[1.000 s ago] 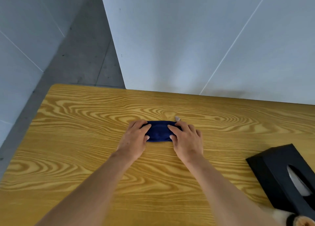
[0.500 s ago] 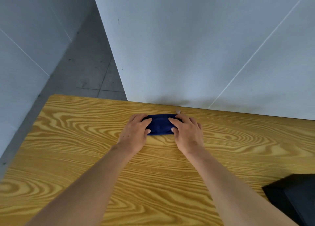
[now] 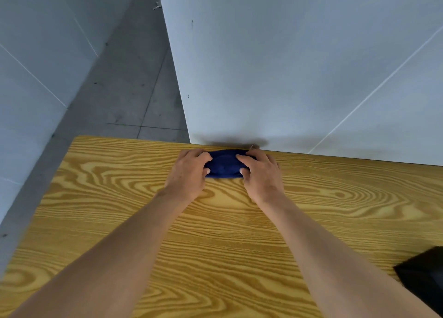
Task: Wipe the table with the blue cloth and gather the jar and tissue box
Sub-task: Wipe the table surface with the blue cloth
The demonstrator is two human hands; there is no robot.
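A folded dark blue cloth [image 3: 224, 164] lies flat on the wooden table [image 3: 119, 197], right at its far edge against the wall. My left hand [image 3: 189, 173] presses on the cloth's left end and my right hand [image 3: 260, 176] presses on its right end, fingers curled over it. Only a corner of the black tissue box [image 3: 424, 277] shows at the lower right edge of the view. The jar is out of view.
A pale grey wall panel [image 3: 299, 78] rises directly behind the table's far edge. To the left of the table is grey floor [image 3: 124, 90] and another pale wall. The table's left edge runs diagonally at the lower left.
Both hands have pushed the cloth away from me, from the middle of the table to its far edge by the wall. The tissue box has slid mostly out of view.
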